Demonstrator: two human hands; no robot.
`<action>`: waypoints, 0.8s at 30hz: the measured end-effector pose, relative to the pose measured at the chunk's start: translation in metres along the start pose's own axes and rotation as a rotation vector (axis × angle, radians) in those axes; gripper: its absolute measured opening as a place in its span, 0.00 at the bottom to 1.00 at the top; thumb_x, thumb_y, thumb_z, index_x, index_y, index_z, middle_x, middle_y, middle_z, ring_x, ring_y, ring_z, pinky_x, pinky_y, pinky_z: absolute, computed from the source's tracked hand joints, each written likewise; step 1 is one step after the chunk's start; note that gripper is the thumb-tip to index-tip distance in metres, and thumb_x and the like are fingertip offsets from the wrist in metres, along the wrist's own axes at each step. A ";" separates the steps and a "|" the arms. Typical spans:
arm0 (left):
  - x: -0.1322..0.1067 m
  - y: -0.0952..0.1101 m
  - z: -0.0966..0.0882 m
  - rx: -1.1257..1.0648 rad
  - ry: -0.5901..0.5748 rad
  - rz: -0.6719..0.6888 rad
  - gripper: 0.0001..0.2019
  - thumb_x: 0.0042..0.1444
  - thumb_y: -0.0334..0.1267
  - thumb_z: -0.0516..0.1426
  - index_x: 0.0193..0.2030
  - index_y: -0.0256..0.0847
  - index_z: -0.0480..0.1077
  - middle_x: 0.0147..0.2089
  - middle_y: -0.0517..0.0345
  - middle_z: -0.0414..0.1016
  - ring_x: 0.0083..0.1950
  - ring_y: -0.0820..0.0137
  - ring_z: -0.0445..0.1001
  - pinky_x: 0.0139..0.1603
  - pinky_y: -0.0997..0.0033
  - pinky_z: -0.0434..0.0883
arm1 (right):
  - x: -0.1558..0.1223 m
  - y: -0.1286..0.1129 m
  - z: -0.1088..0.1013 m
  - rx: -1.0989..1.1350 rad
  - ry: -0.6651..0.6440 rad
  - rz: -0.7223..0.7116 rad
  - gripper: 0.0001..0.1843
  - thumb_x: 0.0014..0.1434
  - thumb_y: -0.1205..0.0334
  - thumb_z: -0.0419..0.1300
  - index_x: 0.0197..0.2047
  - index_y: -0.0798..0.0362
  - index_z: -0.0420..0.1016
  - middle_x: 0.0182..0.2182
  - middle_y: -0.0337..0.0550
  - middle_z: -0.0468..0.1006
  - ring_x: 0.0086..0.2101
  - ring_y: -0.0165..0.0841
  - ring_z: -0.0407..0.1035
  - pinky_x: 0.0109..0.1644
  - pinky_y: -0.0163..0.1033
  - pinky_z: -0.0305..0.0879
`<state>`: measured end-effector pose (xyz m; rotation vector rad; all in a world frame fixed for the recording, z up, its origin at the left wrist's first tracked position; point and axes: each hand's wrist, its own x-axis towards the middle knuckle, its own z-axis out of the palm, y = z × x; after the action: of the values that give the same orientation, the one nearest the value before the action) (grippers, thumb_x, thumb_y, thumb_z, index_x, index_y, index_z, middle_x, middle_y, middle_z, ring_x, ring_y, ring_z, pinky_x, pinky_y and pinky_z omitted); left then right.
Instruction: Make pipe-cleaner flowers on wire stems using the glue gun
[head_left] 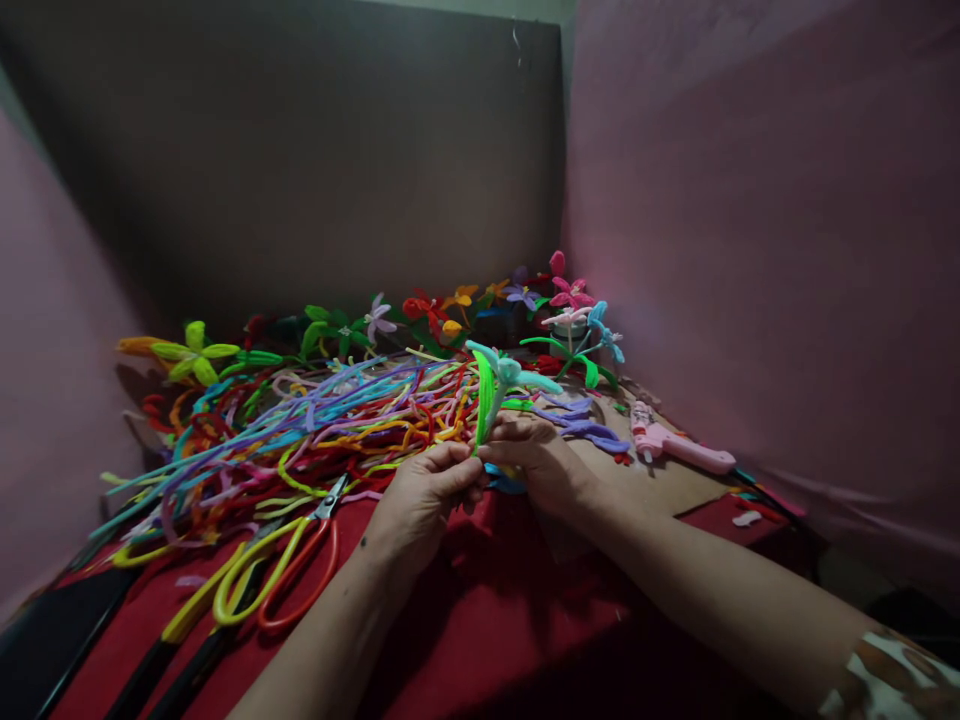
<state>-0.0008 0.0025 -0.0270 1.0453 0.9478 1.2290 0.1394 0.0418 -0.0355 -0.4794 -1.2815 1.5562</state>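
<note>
My left hand (pixel 424 490) and my right hand (pixel 536 460) meet in the middle of the view, both pinched on the stem of a pipe-cleaner flower (pixel 504 378). The flower has pale teal petals, and a bright green leaf loop runs up beside the stem. It stands upright above my fingers. Just behind it spreads a big heap of loose pipe cleaners (pixel 300 425) in many colours. Under my hands lies a red cloth (pixel 480 620).
Scissors (pixel 300 560) with orange and yellow handles lie left of my left arm. A pink glue gun (pixel 675 445) rests at the right. Several finished pipe-cleaner flowers (pixel 570 295) stand at the back. Pink walls close in left and right, with a dark board behind.
</note>
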 end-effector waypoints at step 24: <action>-0.001 -0.002 0.000 0.050 0.012 0.014 0.08 0.43 0.35 0.64 0.26 0.32 0.72 0.21 0.58 0.71 0.21 0.76 0.67 0.21 0.77 0.64 | -0.002 -0.001 0.000 0.004 -0.034 0.069 0.07 0.44 0.64 0.65 0.24 0.58 0.72 0.22 0.38 0.71 0.23 0.28 0.67 0.29 0.35 0.63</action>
<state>0.0000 0.0014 -0.0283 1.0865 0.9860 1.2300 0.1403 0.0402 -0.0348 -0.5014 -1.2995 1.6297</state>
